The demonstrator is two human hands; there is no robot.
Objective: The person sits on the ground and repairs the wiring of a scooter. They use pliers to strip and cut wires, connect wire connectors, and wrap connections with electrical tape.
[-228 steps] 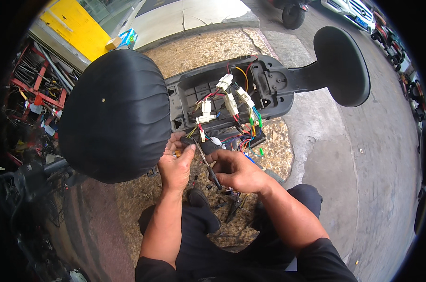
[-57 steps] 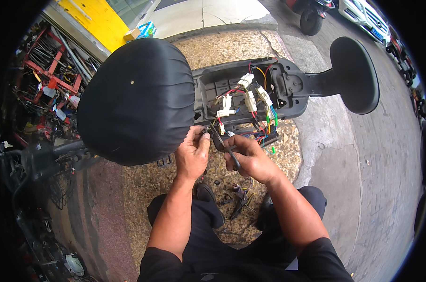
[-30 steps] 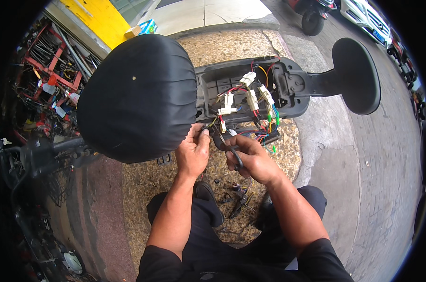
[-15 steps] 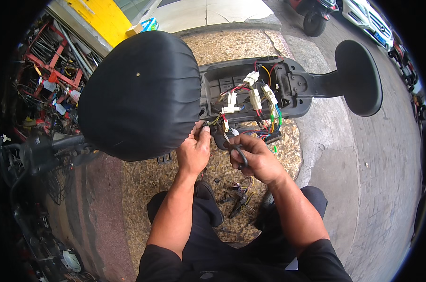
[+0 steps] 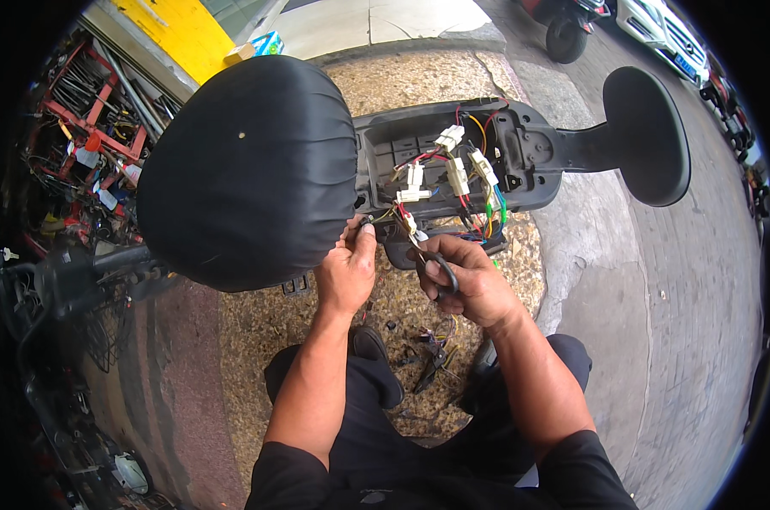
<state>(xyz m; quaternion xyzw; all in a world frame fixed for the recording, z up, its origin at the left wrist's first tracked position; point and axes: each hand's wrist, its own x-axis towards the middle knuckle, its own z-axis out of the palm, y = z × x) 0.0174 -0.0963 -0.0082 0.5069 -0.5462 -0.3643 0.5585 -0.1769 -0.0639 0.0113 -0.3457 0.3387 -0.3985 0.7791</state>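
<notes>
An open black plastic housing (image 5: 521, 149) lies in front of me, full of coloured wires and white connectors (image 5: 453, 170). My left hand (image 5: 346, 272) pinches a thin wire at the housing's lower left corner, right beside a big round black cover (image 5: 249, 170). My right hand (image 5: 465, 285) grips a small tool with dark looped handles, its tip pointing up at the same wires near a red lead. The two hands are a few centimetres apart.
A round black mirror (image 5: 648, 136) sticks out on a stalk at the right. Small tools and parts (image 5: 431, 353) lie on the pebbled ground between my knees. A cluttered rack of red metal parts (image 5: 79, 144) stands at the left. Parked vehicles (image 5: 657, 25) sit at the far right.
Over the earlier frames both hands rose from below the housing to its lower edge. In the last second they barely moved, staying on the wires.
</notes>
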